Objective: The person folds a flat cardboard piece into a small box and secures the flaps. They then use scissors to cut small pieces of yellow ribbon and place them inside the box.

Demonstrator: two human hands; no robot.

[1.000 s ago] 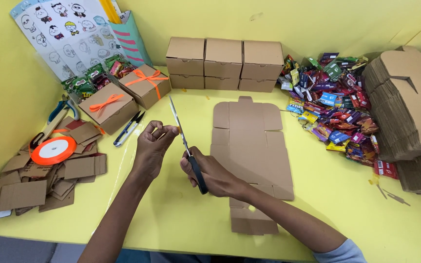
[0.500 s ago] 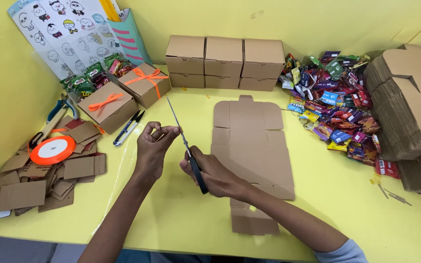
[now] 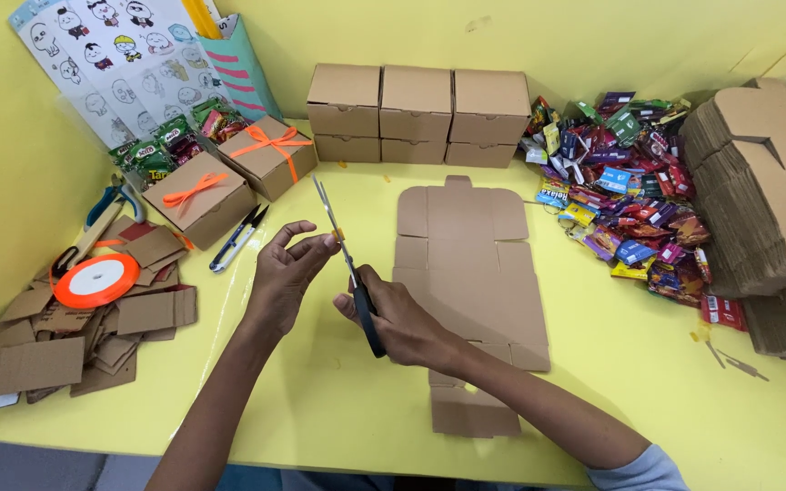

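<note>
My right hand (image 3: 404, 320) grips the black handles of a pair of scissors (image 3: 347, 264), blades pointing up and away. My left hand (image 3: 286, 273) pinches a tiny orange scrap (image 3: 338, 235) against the blade. A flat, unfolded cardboard box blank (image 3: 468, 273) lies on the yellow table (image 3: 611, 364) just right of my hands.
Three closed cardboard boxes (image 3: 416, 109) stand at the back. Two boxes tied with orange ribbon (image 3: 229, 173) sit at the back left, a ribbon spool (image 3: 95, 279) and cardboard offcuts (image 3: 75, 332) at the left. A heap of sweets (image 3: 625, 191) and stacked blanks (image 3: 766, 191) fill the right.
My hands and the scissors have barely shifted; the left fingers stay at the blade.
</note>
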